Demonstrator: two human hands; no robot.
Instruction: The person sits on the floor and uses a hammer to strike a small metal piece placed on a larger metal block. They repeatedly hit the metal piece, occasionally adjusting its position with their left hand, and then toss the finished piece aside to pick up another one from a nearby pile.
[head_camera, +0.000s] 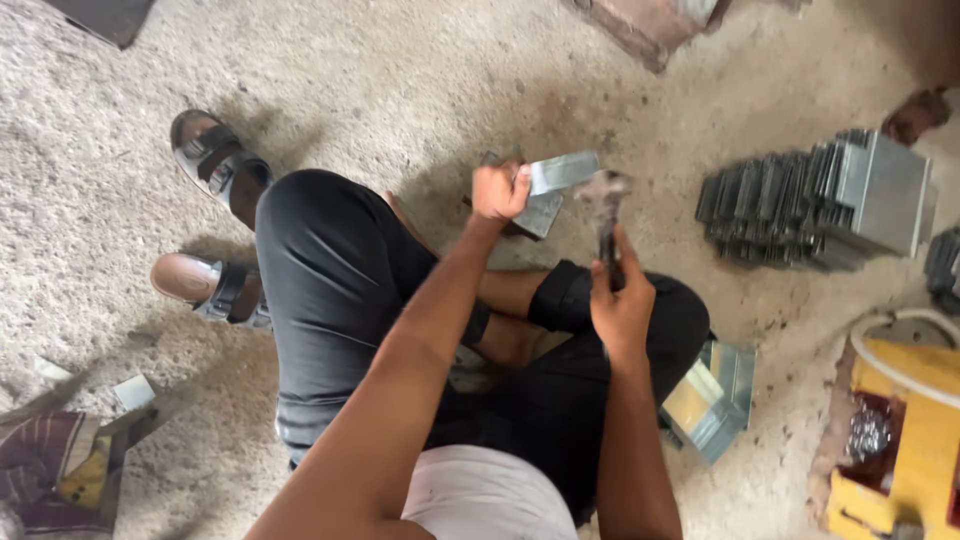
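Two bare hands work above a rough grey concrete floor (420, 80), seen from the person's own head while they sit with knees bent in black trousers. The left hand (498, 192) is clenched around one end of a flat, shiny rectangular sheet-metal piece (565, 171), holding it out level just above a second grey metal plate (540, 213) that lies on the floor. The right hand (622, 303) grips the dark handle of a hammer (603, 195), whose blurred head is raised and sits right beside the free end of the held metal piece; whether they touch cannot be told.

On the right, well apart from the hands, a long row of grey folded metal pieces (820, 205) stands stacked on edge on the floor. Near the right knee lies a small stack of open galvanised metal boxes (715, 400). A yellow-painted object with a white hose (915, 420) sits at the lower right corner. At the left, a pair of grey strapped sandals (215, 160) rests on the floor, and a striped cloth bundle (45, 465) lies at the lower left.
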